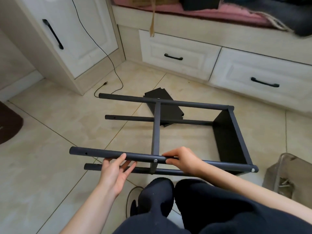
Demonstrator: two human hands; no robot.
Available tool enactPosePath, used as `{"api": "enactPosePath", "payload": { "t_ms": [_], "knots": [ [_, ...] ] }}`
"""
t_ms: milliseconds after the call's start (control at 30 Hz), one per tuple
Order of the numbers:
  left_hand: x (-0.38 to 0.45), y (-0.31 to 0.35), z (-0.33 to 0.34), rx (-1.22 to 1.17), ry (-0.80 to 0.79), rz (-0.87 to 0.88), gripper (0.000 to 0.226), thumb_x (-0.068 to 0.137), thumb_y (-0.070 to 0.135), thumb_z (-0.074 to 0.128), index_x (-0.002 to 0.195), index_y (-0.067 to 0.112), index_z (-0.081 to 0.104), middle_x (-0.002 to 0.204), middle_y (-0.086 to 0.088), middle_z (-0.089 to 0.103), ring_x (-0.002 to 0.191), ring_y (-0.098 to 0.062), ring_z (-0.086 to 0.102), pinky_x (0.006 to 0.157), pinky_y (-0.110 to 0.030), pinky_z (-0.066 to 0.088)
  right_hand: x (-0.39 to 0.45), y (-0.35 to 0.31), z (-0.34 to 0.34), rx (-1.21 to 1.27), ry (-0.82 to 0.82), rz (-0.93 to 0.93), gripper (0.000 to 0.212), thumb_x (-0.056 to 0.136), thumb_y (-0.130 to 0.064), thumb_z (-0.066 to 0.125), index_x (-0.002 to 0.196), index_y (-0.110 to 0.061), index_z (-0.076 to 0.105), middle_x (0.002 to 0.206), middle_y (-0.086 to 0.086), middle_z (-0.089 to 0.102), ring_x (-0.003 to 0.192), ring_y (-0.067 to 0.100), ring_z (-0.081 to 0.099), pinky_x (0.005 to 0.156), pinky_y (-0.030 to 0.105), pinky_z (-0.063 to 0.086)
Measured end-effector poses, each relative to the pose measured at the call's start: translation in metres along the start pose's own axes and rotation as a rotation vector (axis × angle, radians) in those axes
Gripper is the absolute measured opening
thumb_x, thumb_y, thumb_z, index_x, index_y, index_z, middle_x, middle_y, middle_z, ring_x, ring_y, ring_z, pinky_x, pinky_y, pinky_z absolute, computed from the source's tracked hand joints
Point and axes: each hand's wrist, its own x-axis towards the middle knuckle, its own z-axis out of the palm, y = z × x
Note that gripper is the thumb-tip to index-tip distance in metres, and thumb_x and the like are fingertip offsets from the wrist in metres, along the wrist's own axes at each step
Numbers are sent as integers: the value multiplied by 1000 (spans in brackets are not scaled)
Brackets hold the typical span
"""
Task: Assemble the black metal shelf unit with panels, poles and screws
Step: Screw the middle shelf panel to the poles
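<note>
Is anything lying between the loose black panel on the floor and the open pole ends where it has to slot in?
Yes: the loose panel lies under the frame, beneath the far top pole and behind the middle panel, away from the open pole ends.

— Where are you looking from?
— Your single head-worn camera looks forward and steeply down, close over your own dark-trousered knees [168, 196], at the beige tiled floor [50, 132].
— How wide?
— Wide-angle: the white wooden drawer fronts [179, 54] edge the top of the view.
</note>
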Motion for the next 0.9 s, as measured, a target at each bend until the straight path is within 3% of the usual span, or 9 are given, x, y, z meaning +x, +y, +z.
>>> {"api": "enactPosePath", "payload": {
  "t_ms": [267,400,533,667,900],
  "knots": [
    [-20,9,21,66,-61,91,54,96,-4,58,141,19,41,132,-21,55,117,-36,62,74,-47,58,-13,-12,-9,-76,46,34,34,99,-21,52,132,-25,61,124,1,67,116,23,59,102,42,47],
    [-31,24,44,161,-107,215,47,95,-1,62,132,24,47,126,-16,59,105,-27,70,72,-41,62,-24,-16,-25,-22,125,8,30,100,-20,51,127,-27,62,116,-3,66,107,16,61,95,34,50],
    [-49,40,82,263,-207,376,46,92,3,66,129,26,50,121,-11,63,100,-23,73,77,-44,62,-38,-15,-55,336,155,14,22,97,-19,60,111,-34,66,106,-10,69,98,6,66,85,20,52],
    [-68,56,127,337,-297,503,42,91,7,70,117,36,54,111,-12,67,98,-21,74,78,-45,63,-59,-15,-76,520,271,-34,27,94,-16,65,105,-39,68,99,-16,73,96,-3,67,72,10,52],
    [-99,59,190,522,-456,675,35,90,13,74,112,30,52,100,-12,64,89,-19,75,69,-35,63,-89,-9,-111,533,341,-65,26,94,-15,65,119,-22,68,107,-7,73,99,2,69,83,18,55]
  ]
}}
